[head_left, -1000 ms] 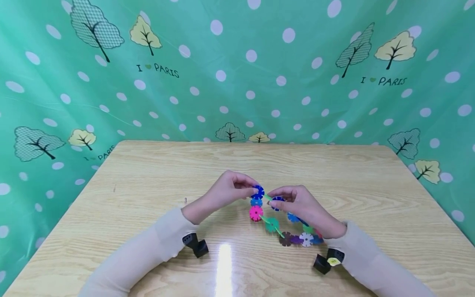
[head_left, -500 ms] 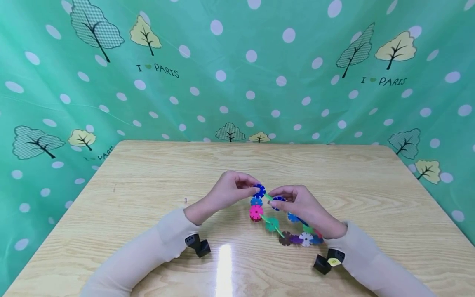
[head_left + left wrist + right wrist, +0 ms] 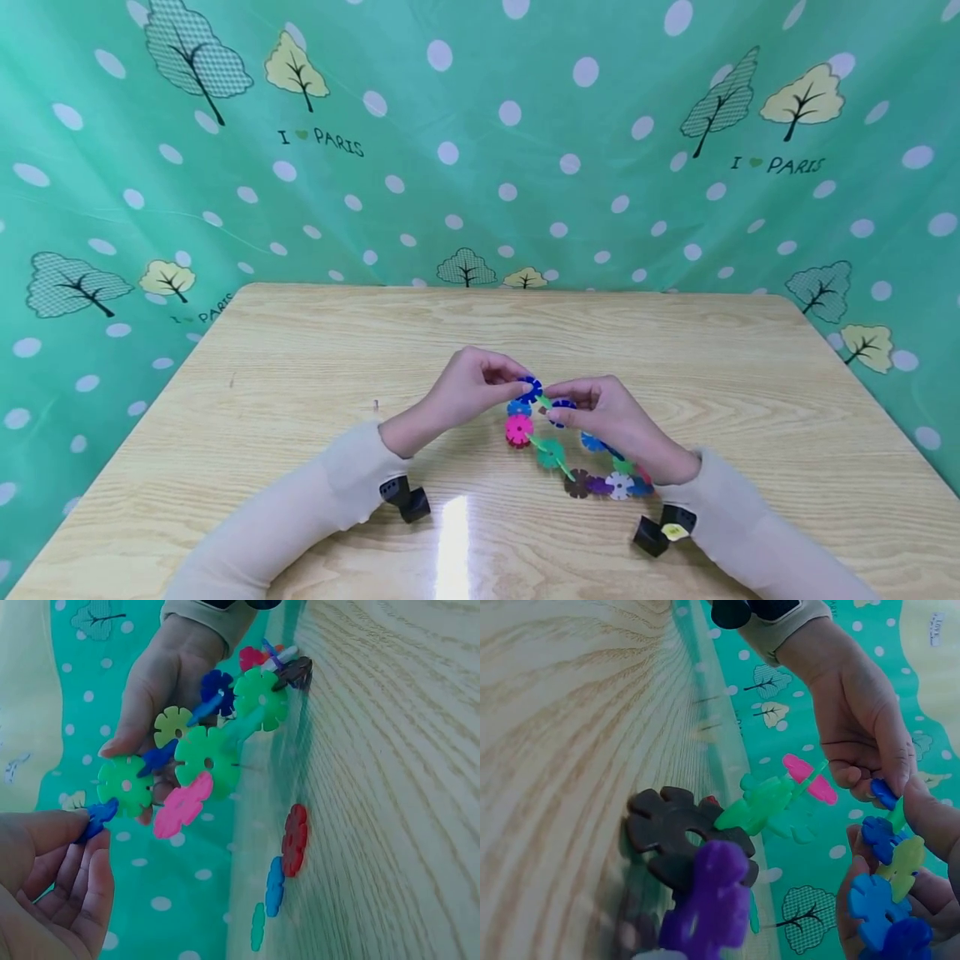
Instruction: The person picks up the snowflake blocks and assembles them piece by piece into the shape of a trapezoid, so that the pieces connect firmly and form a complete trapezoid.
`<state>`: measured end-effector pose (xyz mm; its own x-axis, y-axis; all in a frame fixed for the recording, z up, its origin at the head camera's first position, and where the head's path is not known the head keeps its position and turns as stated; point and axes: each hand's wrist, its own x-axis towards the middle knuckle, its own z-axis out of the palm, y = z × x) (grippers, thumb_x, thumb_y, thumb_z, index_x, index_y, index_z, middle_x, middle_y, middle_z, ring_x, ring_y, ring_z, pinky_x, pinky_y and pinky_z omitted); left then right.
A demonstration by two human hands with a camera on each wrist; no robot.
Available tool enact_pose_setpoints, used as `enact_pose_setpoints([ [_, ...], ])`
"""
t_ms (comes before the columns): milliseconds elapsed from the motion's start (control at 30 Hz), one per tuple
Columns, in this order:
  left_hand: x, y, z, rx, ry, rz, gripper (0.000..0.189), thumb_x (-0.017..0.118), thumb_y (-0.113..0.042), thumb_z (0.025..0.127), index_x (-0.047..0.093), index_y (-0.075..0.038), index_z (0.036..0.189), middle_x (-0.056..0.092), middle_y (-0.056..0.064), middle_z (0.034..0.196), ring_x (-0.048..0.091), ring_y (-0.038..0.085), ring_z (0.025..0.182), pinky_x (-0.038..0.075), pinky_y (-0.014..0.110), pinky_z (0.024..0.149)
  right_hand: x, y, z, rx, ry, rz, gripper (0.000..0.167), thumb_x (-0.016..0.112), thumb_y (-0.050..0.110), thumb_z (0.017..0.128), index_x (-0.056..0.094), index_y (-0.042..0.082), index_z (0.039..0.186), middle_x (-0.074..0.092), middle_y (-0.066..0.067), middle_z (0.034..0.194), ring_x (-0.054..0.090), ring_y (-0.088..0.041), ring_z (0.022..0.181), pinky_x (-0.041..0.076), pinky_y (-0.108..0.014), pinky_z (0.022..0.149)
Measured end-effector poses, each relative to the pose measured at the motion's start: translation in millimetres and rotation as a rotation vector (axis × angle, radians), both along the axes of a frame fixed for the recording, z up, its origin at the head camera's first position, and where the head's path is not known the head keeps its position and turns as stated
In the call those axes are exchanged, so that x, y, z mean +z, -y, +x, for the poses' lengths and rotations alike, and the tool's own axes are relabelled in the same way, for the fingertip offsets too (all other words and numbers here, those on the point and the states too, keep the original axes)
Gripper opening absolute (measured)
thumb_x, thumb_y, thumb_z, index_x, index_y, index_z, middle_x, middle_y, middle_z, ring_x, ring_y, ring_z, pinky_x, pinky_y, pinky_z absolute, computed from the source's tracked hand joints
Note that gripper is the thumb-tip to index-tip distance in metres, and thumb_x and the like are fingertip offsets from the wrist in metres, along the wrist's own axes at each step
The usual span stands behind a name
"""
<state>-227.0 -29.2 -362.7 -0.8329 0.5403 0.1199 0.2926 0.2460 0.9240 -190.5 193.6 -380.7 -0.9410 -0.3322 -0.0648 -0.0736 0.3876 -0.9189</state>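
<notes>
Notched plastic snowflake discs are slotted together into a looping chain on the table. At one end, my left hand (image 3: 472, 387) pinches a dark blue disc (image 3: 531, 389) between thumb and fingers. Below it hang a lighter blue disc (image 3: 518, 408) and a pink disc (image 3: 519, 430). My right hand (image 3: 603, 410) grips the chain's other side, its thumb and fingers around a bright green disc (image 3: 126, 786) in the left wrist view. That green disc meets the dark blue one edge to edge there. Nearer the body run a teal disc (image 3: 551, 454), a brown disc (image 3: 577, 483) and a white disc (image 3: 620, 485).
The wooden table (image 3: 337, 333) reaches back to a green dotted curtain (image 3: 480, 167). A tiny object (image 3: 376, 405) lies left of the hands. Black wrist cameras (image 3: 405, 498) sit on both cuffs, and a bright reflection falls on the near tabletop.
My left hand has shifted slightly right with the dark blue disc, closer to the right hand. The right hand and the rest of the chain have stayed almost still.
</notes>
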Motion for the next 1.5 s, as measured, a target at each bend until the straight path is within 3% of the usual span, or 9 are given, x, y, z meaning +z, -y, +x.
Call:
enact_pose_setpoints([
  [400,1.3,-7.4,0.9,-0.001,0.027,0.021,0.01,0.068,-0.007,0.085,0.073,0.0,0.091,0.071,0.008,0.079,0.062,0.042,0.074,0.048,0.019,0.055,-2.4,-1,-1.4,0.012,-0.071,-0.035,0.027,0.068,0.014,0.087,0.068,-0.004,0.108,0.07,-0.019,0.098,0.067,-0.011,0.08,0.055,-0.024,0.069],
  [567,0.2,-6.2,-1.4,-0.008,0.052,0.026,0.012,0.068,-0.008,0.086,0.073,0.0,0.092,0.071,0.008,0.081,0.062,0.029,0.068,0.048,0.02,0.055,-1.1,-1,-2.1,0.015,-0.078,-0.041,0.029,0.068,0.014,0.087,0.067,-0.005,0.108,0.07,-0.019,0.099,0.067,-0.011,0.081,0.055,-0.024,0.071],
  [700,0.9,-4.4,-4.8,0.003,0.074,0.028,0.013,0.069,-0.009,0.086,0.073,0.0,0.094,0.072,0.008,0.083,0.064,0.021,0.07,0.053,0.025,0.061,-0.2,2,-0.8,-0.024,-0.022,-0.06,0.034,0.068,0.019,0.087,0.066,-0.004,0.112,0.069,-0.02,0.103,0.067,-0.015,0.085,0.055,-0.025,0.075],
  [867,2.0,-4.7,-9.7,0.011,0.087,0.026,0.014,0.069,-0.009,0.086,0.073,0.0,0.095,0.072,0.009,0.084,0.066,0.031,0.078,0.057,0.036,0.07,-2.6,9,3.8,-0.116,0.101,-0.123,0.04,0.068,0.024,0.088,0.062,-0.002,0.118,0.067,-0.019,0.11,0.066,-0.017,0.09,0.053,-0.028,0.083],
  [1067,2.6,-6.5,-15.9,0.049,0.124,0.032,0.014,0.072,-0.01,0.083,0.073,-0.002,0.094,0.072,0.007,0.084,0.067,0.019,0.076,0.057,0.03,0.071,-6.1,19,9.9,-0.196,0.152,-0.229,0.043,0.065,0.023,0.09,0.057,-0.005,0.122,0.064,-0.018,0.117,0.064,-0.015,0.098,0.051,-0.031,0.09],
  [1200,1.7,-7.8,-20.9,0.034,0.109,0.032,0.013,0.072,-0.01,0.083,0.073,-0.002,0.094,0.072,0.007,0.084,0.067,0.016,0.074,0.057,0.031,0.072,-5.0,24,14.5,-0.224,0.185,-0.272,0.043,0.063,0.021,0.092,0.055,-0.006,0.123,0.064,-0.015,0.118,0.062,-0.014,0.103,0.048,-0.029,0.094],
  [1400,-1.7,-9.3,-25.3,0.006,0.118,0.009,0.012,0.071,-0.009,0.084,0.073,-0.002,0.094,0.072,0.006,0.084,0.064,0.029,0.076,0.053,0.051,0.074,-4.9,23,12.8,-0.212,0.248,-0.29,0.042,0.061,0.021,0.092,0.053,-0.009,0.122,0.07,-0.007,0.099,0.063,-0.008,0.089,0.051,-0.023,0.082],
  [1500,-6.1,-8.8,-25.2,-0.01,0.124,-0.002,0.012,0.07,-0.008,0.085,0.073,-0.002,0.094,0.072,0.006,0.085,0.064,0.026,0.074,0.053,0.05,0.074,-7.0,19,8.1,-0.208,0.23,-0.243,0.04,0.06,0.023,0.093,0.057,-0.008,0.118,0.067,0.002,0.086,0.057,-0.006,0.074,0.05,-0.021,0.071],
])
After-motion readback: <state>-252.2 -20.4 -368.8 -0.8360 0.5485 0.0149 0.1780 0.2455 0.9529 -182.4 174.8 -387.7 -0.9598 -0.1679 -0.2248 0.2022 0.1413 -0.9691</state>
